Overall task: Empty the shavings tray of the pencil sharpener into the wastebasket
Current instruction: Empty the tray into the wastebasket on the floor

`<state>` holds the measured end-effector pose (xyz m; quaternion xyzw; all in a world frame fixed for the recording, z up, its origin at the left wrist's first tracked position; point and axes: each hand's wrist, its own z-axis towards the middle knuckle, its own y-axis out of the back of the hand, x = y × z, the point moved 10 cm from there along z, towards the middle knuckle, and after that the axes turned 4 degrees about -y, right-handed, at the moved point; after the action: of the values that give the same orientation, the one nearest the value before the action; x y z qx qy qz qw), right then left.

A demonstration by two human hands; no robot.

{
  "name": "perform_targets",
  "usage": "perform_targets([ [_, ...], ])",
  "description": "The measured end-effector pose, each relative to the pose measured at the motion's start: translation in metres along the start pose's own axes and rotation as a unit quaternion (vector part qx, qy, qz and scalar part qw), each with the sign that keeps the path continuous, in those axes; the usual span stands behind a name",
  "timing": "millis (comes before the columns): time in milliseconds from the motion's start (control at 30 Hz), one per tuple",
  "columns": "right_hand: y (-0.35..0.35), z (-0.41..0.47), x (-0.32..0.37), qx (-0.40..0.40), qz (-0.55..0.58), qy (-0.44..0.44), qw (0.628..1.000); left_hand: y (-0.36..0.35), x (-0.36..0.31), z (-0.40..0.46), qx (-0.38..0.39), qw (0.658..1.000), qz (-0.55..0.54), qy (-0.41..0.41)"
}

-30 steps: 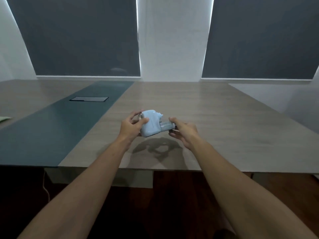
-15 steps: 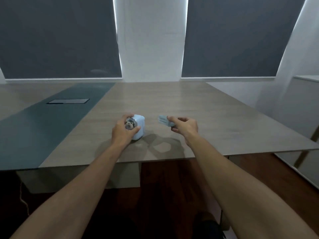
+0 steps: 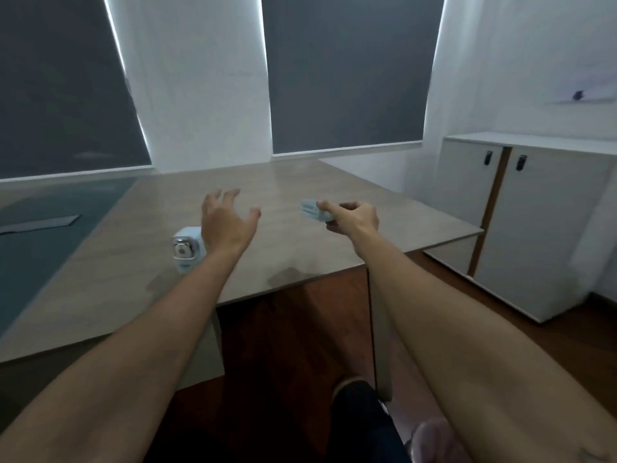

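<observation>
Holding the shavings tray point(image 3: 313, 211) out over the wooden table point(image 3: 300, 262), our right hand point(image 3: 354, 219) pinched it between thumb and curled fingers. The tray was pale blue, about level, and its free end pointed toward our left hand point(image 3: 224, 225). We could not tell whether anything lay inside it, because the picture was blurred there.

Our left hand was empty. Its fingers point(image 3: 230, 195) were spread wide and lifted clear of the table, with the palm facing down and forward. It touched nothing that we could see, though its wrist overlapped the right edge of the pencil sharpener point(image 3: 187, 252) in the view.

We saw the sharpener standing upright on the table, near the front edge and to the left of our left forearm. It was a pale blue and white box, and the face with the round opening was turned toward us. The tray was well apart from it, off to the right.

Beyond the table's right corner stood a white cabinet point(image 3: 534, 222) with two doors against the wall. Dark window blinds point(image 3: 347, 71) hung behind the table. Below the table edge we saw a brown floor point(image 3: 293, 329) and a dark trouser leg point(image 3: 364, 426).
</observation>
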<state>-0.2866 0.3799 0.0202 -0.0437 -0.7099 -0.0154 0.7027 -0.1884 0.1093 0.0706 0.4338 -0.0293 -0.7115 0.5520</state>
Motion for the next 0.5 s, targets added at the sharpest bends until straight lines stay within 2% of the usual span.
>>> perform_targets([
  [167, 0.090, -0.004, 0.014, -0.063, -0.008, 0.020, 0.998, -0.063, -0.094, -0.029, 0.087, 0.989, -0.116, -0.008],
  [333, 0.194, -0.017, -0.006, -0.136, -0.050, 0.015, 0.989, -0.149, -0.159, -0.090, 0.212, 0.951, -0.226, 0.001],
  [500, 0.276, -0.033, -0.056, -0.162, -0.122, -0.021, 0.979, -0.221, -0.191, -0.167, 0.286, 0.925, -0.250, 0.019],
])
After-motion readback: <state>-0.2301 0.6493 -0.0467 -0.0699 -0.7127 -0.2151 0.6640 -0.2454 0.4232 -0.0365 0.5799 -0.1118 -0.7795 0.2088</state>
